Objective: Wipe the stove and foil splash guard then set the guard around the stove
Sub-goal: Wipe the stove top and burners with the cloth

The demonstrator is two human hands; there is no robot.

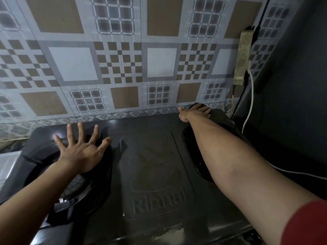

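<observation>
**Both hands down on the dark stove top**

The left hand (83,152) lies palm-down with all five fingers spread wide, resting at the rim of the left burner well (58,175) and holding nothing. The right hand (193,113) reaches to the far right corner, its fingers laid flat and close together over a dark cloth (198,105) — only a small edge of it shows past the fingertips, so its size and fabric cannot be told. A red sleeve (307,225) covers the upper part of the right arm at the lower right.

Under both hands sits the black, glossy two-burner gas stove (154,167), filling the lower middle of the view and pushed against the wall. Its flat centre panel carries a raised outline and embossed lettering near the front. A deep round well lies on each side; the right burner well (196,156) is mostly hidden beneath the forearm. The surface looks dull and streaked in the middle, with pale smears along the front edge, while the far left corner gives a small bright reflection.

Behind the stove rises a wall of patterned grey, white and brown tiles (113,64). A white cable (251,103) hangs down at the right — beside a worn, pale strip-shaped fixture (243,57) mounted on the wall.
</observation>
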